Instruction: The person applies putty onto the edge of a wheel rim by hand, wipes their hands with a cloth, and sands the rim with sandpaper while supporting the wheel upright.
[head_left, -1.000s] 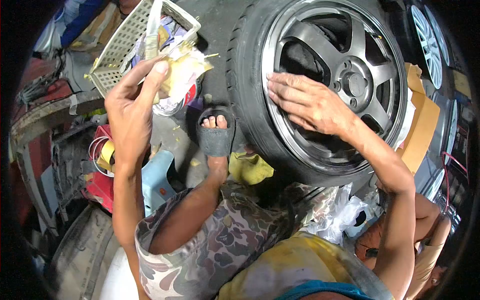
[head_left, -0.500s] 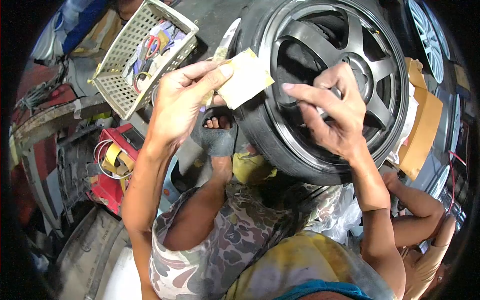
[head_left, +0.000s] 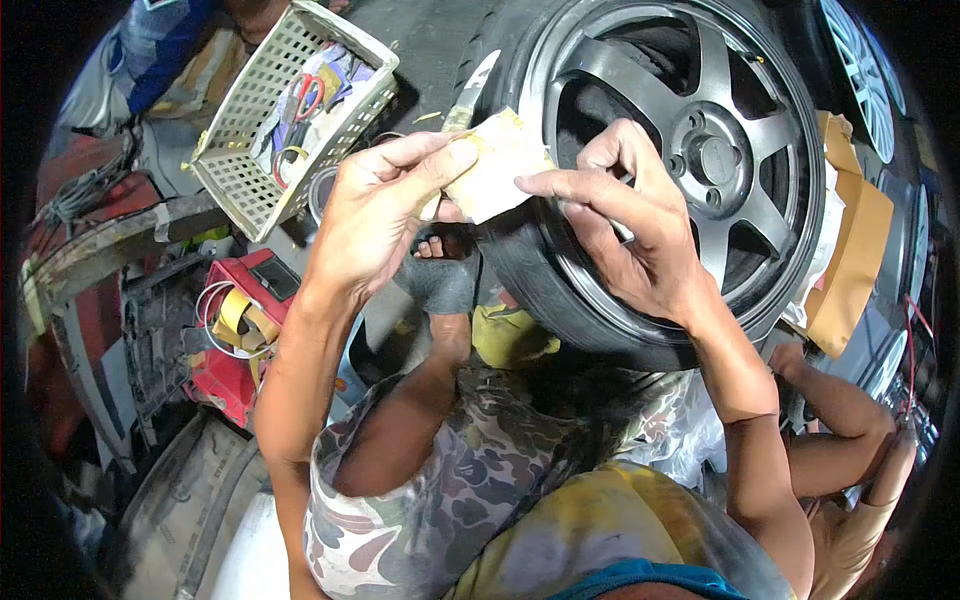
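pinching the pale yellow sheet (head_left: 497,168) near the wheel (head_left: 714,160), the left hand (head_left: 378,212) held it up while the right hand (head_left: 643,225), forefinger stretched to its edge and others curled, seemed midway in work whose remainder could not be told.

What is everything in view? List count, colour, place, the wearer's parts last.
tyred wheel: one, grey-black, centre-right
sheet: one, pale yellow, centre
basket: one, cream, upper left
cardboard: one, brown, far right
other wheels: several, pale, right edge
crumpled item: one, yellow, lower centre
boxy item: one, red, left
other person: one, lower right
clutter: uncounted, mixed, left
sandal: one, dark grey, centre
shorts: one, camouflage, bottom centre
left hand: one, gripping sheet
right hand: one, fingertip by sheet
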